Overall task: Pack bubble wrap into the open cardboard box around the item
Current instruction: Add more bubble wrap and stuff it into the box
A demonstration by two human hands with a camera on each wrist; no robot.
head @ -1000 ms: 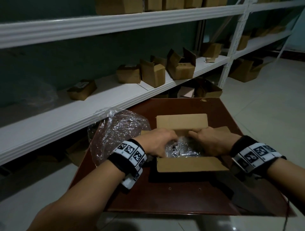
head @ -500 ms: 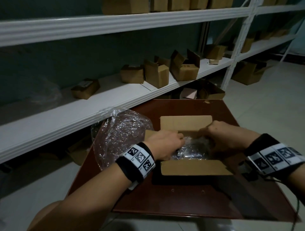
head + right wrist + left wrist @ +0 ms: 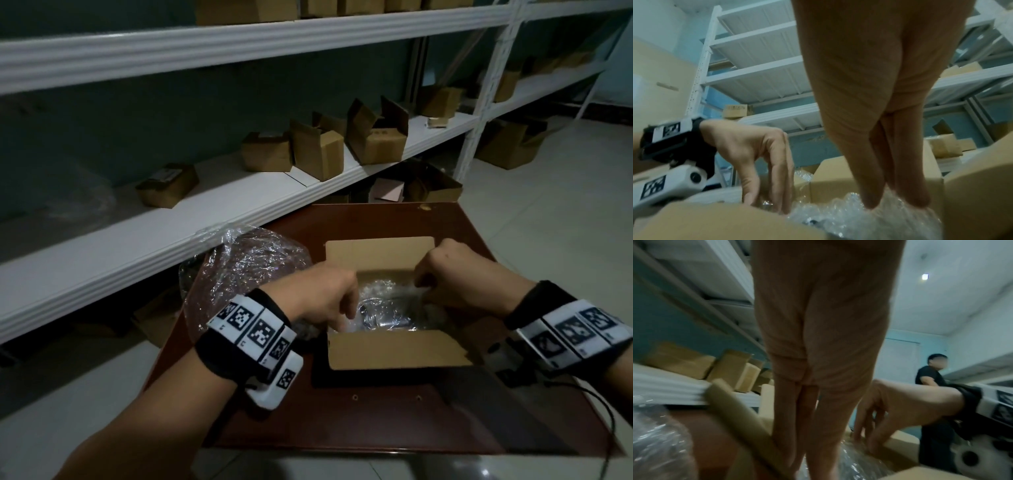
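An open cardboard box (image 3: pixel 394 353) stands on the dark brown table (image 3: pixel 376 411), its flaps spread out. Clear bubble wrap (image 3: pixel 387 305) fills the inside; the item under it is only a dark shape. My left hand (image 3: pixel 329 301) reaches in at the box's left side, its straight fingers (image 3: pixel 813 443) pointing down against the wrap (image 3: pixel 855 467). My right hand (image 3: pixel 445 277) reaches in at the right side, and its straight fingers (image 3: pixel 898 191) press down on the bubble wrap (image 3: pixel 859 216).
A loose bundle of clear bubble wrap (image 3: pixel 246 270) lies on the table left of the box. White shelving (image 3: pixel 205 219) with several small cardboard boxes (image 3: pixel 318 150) runs behind the table. A person in a black shirt (image 3: pixel 929 379) stands at the far right.
Both hands have spread apart, from the middle of the box to its left and right sides. The head view has drifted slightly.
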